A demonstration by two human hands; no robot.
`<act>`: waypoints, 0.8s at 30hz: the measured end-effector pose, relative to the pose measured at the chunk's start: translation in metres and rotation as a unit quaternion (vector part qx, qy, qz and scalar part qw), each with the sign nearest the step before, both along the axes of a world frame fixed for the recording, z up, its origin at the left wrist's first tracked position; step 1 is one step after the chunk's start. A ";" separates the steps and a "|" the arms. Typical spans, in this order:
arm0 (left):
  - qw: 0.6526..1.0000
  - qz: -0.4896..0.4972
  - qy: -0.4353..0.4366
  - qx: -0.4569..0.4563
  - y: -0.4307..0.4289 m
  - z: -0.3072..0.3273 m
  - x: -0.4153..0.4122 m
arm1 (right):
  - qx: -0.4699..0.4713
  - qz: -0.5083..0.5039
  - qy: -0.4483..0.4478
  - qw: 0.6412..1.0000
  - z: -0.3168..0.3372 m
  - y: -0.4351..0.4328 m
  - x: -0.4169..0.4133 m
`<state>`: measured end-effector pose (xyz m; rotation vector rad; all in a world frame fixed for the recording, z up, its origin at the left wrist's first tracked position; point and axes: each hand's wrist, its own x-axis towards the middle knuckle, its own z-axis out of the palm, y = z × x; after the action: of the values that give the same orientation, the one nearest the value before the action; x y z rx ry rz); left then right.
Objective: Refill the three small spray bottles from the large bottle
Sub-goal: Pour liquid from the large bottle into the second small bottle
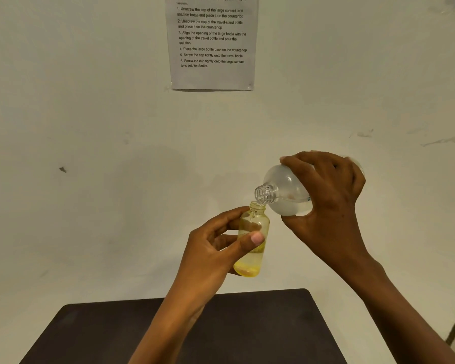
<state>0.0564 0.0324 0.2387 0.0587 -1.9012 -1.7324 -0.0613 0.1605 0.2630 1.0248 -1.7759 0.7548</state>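
The left grip (210, 254) pinches the small yellow bottle (258, 223) mid-body. At two o'clock, the right grip (331, 195) wraps the tilted large bottle (286, 187). Both bottles look smooth, slippery and probably breakable.

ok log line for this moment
step: pouring | left hand: holds small yellow bottle | right hand: tilts large clear bottle | mouths: aligned

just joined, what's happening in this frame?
A person is mid-pour. The left hand holds a small yellow bottle roughly upright above the dark table; the right hand tips the large clear bottle so its open neck meets the small one's mouth. Both are uncapped. The small bottle looks partly filled. No other small bottles in view.
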 end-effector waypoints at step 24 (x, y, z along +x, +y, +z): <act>1.000 -0.003 -0.003 0.004 0.000 -0.001 -0.001 | 0.005 -0.001 0.000 1.000 -0.002 -0.001 -0.002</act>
<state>0.0555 0.0319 0.2374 0.0613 -1.9001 -1.7462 -0.0629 0.1597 0.2611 1.0300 -1.7824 0.7442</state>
